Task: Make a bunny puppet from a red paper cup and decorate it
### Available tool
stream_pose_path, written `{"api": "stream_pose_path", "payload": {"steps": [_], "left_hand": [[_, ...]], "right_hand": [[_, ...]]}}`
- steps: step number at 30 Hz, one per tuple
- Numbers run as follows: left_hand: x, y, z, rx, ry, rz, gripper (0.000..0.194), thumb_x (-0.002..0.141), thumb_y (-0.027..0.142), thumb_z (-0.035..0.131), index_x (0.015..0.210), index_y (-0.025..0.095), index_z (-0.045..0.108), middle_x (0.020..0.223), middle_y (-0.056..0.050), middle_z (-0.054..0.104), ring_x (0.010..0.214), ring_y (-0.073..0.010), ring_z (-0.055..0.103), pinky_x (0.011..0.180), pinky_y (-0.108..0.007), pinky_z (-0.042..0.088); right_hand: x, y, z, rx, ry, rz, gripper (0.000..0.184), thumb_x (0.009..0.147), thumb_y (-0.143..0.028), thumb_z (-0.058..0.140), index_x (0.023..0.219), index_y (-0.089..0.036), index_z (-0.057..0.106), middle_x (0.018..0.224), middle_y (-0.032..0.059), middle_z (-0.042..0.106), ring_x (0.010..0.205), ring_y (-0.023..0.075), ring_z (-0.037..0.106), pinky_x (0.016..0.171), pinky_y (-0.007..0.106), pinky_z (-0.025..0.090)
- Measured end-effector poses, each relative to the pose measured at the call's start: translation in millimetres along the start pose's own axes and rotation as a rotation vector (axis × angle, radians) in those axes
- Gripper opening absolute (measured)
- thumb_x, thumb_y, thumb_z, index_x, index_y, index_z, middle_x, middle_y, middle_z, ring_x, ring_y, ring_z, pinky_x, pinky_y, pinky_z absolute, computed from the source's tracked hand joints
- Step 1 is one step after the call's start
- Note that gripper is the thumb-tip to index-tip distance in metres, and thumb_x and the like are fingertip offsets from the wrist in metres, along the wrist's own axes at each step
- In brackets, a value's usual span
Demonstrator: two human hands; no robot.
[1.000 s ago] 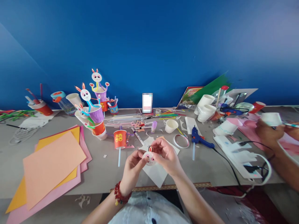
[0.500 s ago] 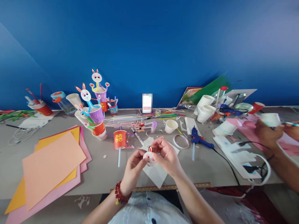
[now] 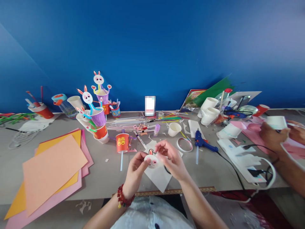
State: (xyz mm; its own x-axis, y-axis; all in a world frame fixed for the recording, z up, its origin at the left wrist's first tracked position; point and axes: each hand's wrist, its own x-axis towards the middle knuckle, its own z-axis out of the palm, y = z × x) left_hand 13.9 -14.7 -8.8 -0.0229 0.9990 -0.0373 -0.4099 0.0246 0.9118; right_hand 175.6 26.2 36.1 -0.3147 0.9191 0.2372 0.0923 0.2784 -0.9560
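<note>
Head view: a round white rabbit face (image 3: 155,163) with one upright, dark-edged ear is held above the middle of the counter (image 3: 100,181), close to its front edge, which bears a patterned trim (image 3: 176,191). The left hand (image 3: 136,168) is closed in a pinch on the face's left side, thumb in front; the right hand (image 3: 175,163), blurred, is half open at the other side, and whether it grips the dark-edged piece beneath it cannot be told. Bare counter separates the left hand from a stack of coloured paper (image 3: 54,171), whose corners overhang the front edge; another clear strip lies between the right forearm and a blue glue gun (image 3: 206,143). Beyond the left hand, an orange-red paper cup (image 3: 122,141) bears a gold double-happiness character, 囍, with a pale translucent stick (image 3: 121,161) projecting below. White paper (image 3: 159,180), flat and angular, lies under the hands; a ring of tape (image 3: 181,149) and a smooth white cup (image 3: 174,129) lie farther back. At left, rabbit figures rise from stacked purple and red cups (image 3: 98,117).
</note>
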Motion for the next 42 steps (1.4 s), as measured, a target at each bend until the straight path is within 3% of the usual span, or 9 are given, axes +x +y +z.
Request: {"api": "stream_pose_path", "payload": {"steps": [3, 6, 9, 12, 24, 29, 32, 36, 42], "left_hand": [[1.4, -2.4, -5.2, -0.014, 0.047, 0.0, 0.022, 0.082, 0.037, 0.074, 0.082, 0.018, 0.063, 0.077, 0.0, 0.064, 0.07, -0.012, 0.054, 0.068, -0.022, 0.043], [3.0, -3.3, -10.2, -0.028, 0.078, 0.005, 0.023, 0.081, 0.037, 0.076, 0.083, 0.018, 0.064, 0.077, 0.0, 0.064, 0.068, -0.0114, 0.054, 0.066, -0.021, 0.043], [4.7, -3.6, -11.9, -0.04, 0.084, -0.008, 0.023, 0.081, 0.037, 0.075, 0.083, 0.018, 0.063, 0.077, 0.0, 0.064, 0.067, -0.0107, 0.054, 0.065, -0.021, 0.044], [5.2, -3.3, -10.5, -0.044, 0.091, -0.013, 0.023, 0.081, 0.036, 0.076, 0.083, 0.018, 0.063, 0.076, 0.001, 0.063, 0.066, -0.01, 0.053, 0.064, -0.02, 0.043], [3.9, -4.2, -11.4, -0.063, 0.091, -0.022, 0.022, 0.082, 0.036, 0.075, 0.083, 0.018, 0.062, 0.076, 0.003, 0.06, 0.065, -0.0086, 0.051, 0.064, -0.02, 0.044], [2.7, -2.7, -10.4, -0.066, 0.108, -0.019, 0.022, 0.081, 0.035, 0.077, 0.084, 0.018, 0.062, 0.077, 0.002, 0.061, 0.066, -0.0094, 0.053, 0.064, -0.02, 0.045], [1.3, 0.0, -11.3, -0.102, 0.097, -0.034, 0.021, 0.081, 0.033, 0.076, 0.081, 0.018, 0.062, 0.078, 0.002, 0.062, 0.068, -0.0094, 0.054, 0.065, -0.02, 0.044], [0.6, 1.3, -14.5, -0.211, 0.007, -0.114, 0.015, 0.083, 0.027, 0.075, 0.081, 0.018, 0.063, 0.082, 0.001, 0.063, 0.072, -0.0097, 0.056, 0.068, -0.021, 0.045], [-0.7, 6.7, -11.1, -0.237, -0.248, -0.088, 0.011, 0.084, 0.024, 0.074, 0.08, 0.016, 0.067, 0.1, -0.005, 0.065, 0.085, -0.0145, 0.059, 0.076, -0.026, 0.046]], "right_hand": [[-2.0, 19.0, -15.6, -0.232, -0.023, -0.008, 0.012, 0.095, -0.031, 0.054, 0.099, -0.023, 0.062, 0.09, 0.0037, 0.064, 0.074, 0.0173, 0.059, 0.063, 0.027, 0.047], [-5.7, 45.1, -22.6, -0.581, -0.225, -0.019, 0.007, 0.089, -0.019, 0.06, 0.093, -0.022, 0.065, 0.091, 0.0043, 0.067, 0.084, 0.021, 0.061, 0.073, 0.031, 0.048], [-9.6, 63.8, -17.7, -0.824, -0.402, -0.022, 0.025, 0.08, -0.006, 0.061, 0.099, -0.021, 0.067, 0.102, 0.0069, 0.068, 0.1, 0.0254, 0.059, 0.086, 0.036, 0.048], [-10.0, 69.0, -9.3, -0.956, -0.462, -0.004, 0.024, 0.082, -0.007, 0.06, 0.101, -0.021, 0.066, 0.106, 0.0082, 0.066, 0.102, 0.0257, 0.058, 0.086, 0.036, 0.047], [1.2, 65.2, -8.1, -0.972, -0.53, 0.065, 0.012, 0.087, -0.011, 0.058, 0.093, -0.018, 0.065, 0.098, 0.0087, 0.067, 0.097, 0.0247, 0.061, 0.082, 0.032, 0.045], [1.2, 66.5, -10.2, -0.896, -0.501, 0.017, 0.015, 0.079, -0.005, 0.063, 0.085, -0.019, 0.065, 0.092, 0.0053, 0.067, 0.093, 0.0229, 0.062, 0.079, 0.03, 0.046], [0.6, 61.3, -14.0, -0.761, -0.371, -0.098, 0.014, 0.083, -0.007, 0.063, 0.084, -0.021, 0.063, 0.086, 0.0027, 0.068, 0.084, 0.0193, 0.064, 0.072, 0.027, 0.047], [0.8, 42.0, -21.1, -0.581, -0.078, -0.476, 0.013, 0.094, -0.011, 0.056, 0.092, -0.023, 0.063, 0.091, 0.0051, 0.07, 0.083, 0.0172, 0.066, 0.072, 0.027, 0.051], [-3.3, 22.9, -21.1, -0.764, 0.075, -0.893, 0.019, 0.092, -0.008, 0.057, 0.099, -0.023, 0.065, 0.089, 0.0063, 0.072, 0.079, 0.0171, 0.067, 0.071, 0.03, 0.055]]}}
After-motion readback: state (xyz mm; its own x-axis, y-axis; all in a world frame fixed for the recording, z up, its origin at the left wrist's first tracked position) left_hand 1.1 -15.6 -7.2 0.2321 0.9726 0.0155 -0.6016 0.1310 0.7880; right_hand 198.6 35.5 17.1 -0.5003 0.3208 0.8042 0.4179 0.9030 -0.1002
